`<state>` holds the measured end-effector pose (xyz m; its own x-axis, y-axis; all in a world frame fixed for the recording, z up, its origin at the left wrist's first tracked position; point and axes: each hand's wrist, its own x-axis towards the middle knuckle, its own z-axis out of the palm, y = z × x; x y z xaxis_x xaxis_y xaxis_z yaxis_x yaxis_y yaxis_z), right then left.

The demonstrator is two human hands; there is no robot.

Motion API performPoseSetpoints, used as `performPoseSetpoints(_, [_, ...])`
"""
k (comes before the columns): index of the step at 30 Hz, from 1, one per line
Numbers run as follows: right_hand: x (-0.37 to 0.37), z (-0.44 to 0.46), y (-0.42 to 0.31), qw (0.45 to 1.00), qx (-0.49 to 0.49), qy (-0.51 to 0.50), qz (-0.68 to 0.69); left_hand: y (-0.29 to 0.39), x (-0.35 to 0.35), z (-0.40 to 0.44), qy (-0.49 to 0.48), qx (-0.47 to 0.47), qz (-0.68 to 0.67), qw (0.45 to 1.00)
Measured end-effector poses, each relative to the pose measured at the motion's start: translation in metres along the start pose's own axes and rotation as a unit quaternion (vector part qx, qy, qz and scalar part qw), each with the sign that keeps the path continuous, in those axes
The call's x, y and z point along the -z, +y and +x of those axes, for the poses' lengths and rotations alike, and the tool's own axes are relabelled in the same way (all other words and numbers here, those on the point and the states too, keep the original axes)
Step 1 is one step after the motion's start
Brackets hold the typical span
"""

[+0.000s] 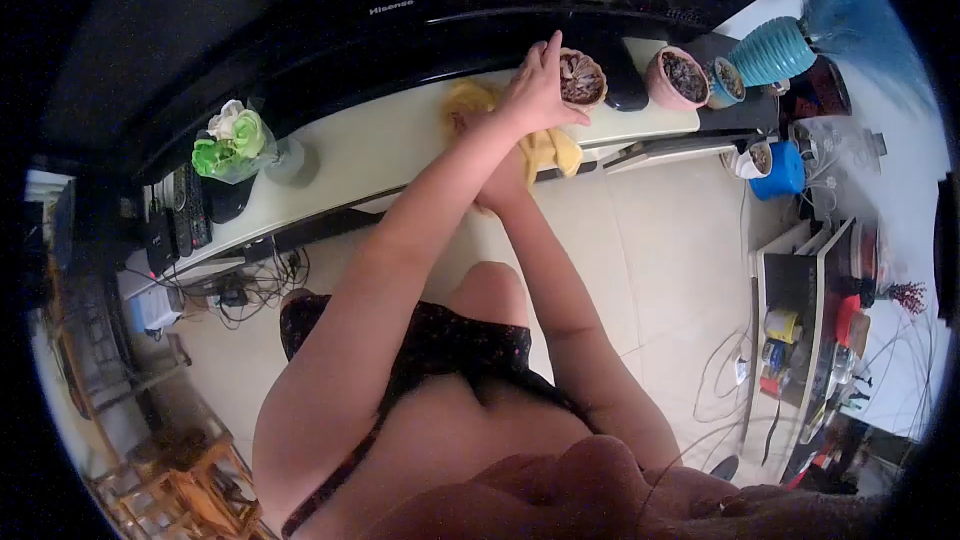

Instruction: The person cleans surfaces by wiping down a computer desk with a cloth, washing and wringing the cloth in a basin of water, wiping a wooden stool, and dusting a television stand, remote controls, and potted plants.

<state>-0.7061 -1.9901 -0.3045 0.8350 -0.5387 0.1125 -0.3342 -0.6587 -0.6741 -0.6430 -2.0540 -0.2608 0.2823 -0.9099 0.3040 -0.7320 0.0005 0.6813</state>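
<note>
My left hand [537, 92] is closed around the near-left side of a small round pot [583, 78] filled with dark, dry-looking bits, on the pale shelf [350, 147] below the television. Crossing beneath my left forearm, my right hand [507, 180] presses a yellow cloth [552, 148] on the shelf. Part of the cloth shows left of my forearm, and part hangs over the front edge. My left arm hides most of the right hand's fingers.
Further right stand a pink pot [677, 78], a small blue pot [726, 82] and a ribbed turquoise vase [772, 52]. Artificial flowers [233, 145] and remote controls [190, 210] are at the left. The television [480, 0] rises behind; cables [250, 290] hang below.
</note>
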Motion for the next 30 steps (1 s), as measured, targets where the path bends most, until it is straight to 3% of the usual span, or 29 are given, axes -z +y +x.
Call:
performPoseSetpoints(2, [0.013,-0.002,-0.005,0.999,-0.021,0.002,0.039,0.001,-0.002,0.001,-0.004,0.026,-0.026,0.999])
performPoseSetpoints(4, [0.006,-0.001,0.003,0.996,0.0,0.011,-0.086,0.004,0.0,0.0,0.004,0.045,-0.058,0.997])
performPoseSetpoints(5, [-0.001,0.001,0.01,0.996,0.006,0.01,-0.085,0.007,0.003,-0.004,0.008,0.046,-0.055,0.997])
performPoseSetpoints(7, [-0.015,0.013,0.026,0.981,0.044,0.143,-0.124,0.018,0.024,-0.023,0.06,0.056,-0.063,0.995])
performPoseSetpoints(9, [-0.01,0.029,0.024,0.984,0.038,0.173,0.008,0.02,0.062,-0.054,0.113,-0.009,-0.004,0.994])
performPoseSetpoints(10, [-0.012,0.039,0.03,0.949,0.037,0.08,0.303,0.026,0.087,-0.071,0.107,0.022,-0.024,0.994])
performPoseSetpoints(12, [0.003,0.052,0.022,0.991,0.11,0.075,0.003,0.016,0.123,-0.1,0.098,0.04,-0.022,0.994])
performPoseSetpoints(13, [0.01,0.058,0.018,0.975,0.148,0.09,-0.138,0.005,0.134,-0.113,0.096,0.028,-0.002,0.995])
performPoseSetpoints(14, [0.008,0.071,0.019,0.968,0.159,0.106,-0.161,-0.007,0.139,-0.124,0.099,0.027,-0.001,0.995])
performPoseSetpoints(16, [0.004,0.096,0.023,0.962,0.166,0.121,-0.182,-0.026,0.139,-0.143,0.113,0.111,0.022,0.987])
performPoseSetpoints(19, [0.011,0.111,0.031,0.96,0.147,0.109,-0.21,-0.043,0.133,-0.149,0.129,0.111,0.045,0.984])
performPoseSetpoints(21, [0.032,0.112,0.046,0.976,0.087,0.043,-0.197,-0.058,0.126,-0.146,0.133,0.089,0.052,0.986])
performPoseSetpoints(25, [0.094,0.101,0.126,0.962,-0.007,0.081,-0.262,-0.065,0.116,-0.138,0.129,0.083,0.005,0.988])
performPoseSetpoints(27, [0.112,0.098,0.154,0.905,-0.003,0.219,-0.366,-0.061,0.118,-0.135,0.128,0.084,0.026,0.988])
performPoseSetpoints(28, [0.117,0.102,0.157,0.904,-0.005,0.22,-0.366,-0.061,0.117,-0.133,0.125,0.082,0.027,0.988])
performPoseSetpoints(30, [0.129,0.103,0.158,0.928,-0.086,0.117,-0.344,-0.061,0.114,-0.134,0.118,0.079,0.025,0.989])
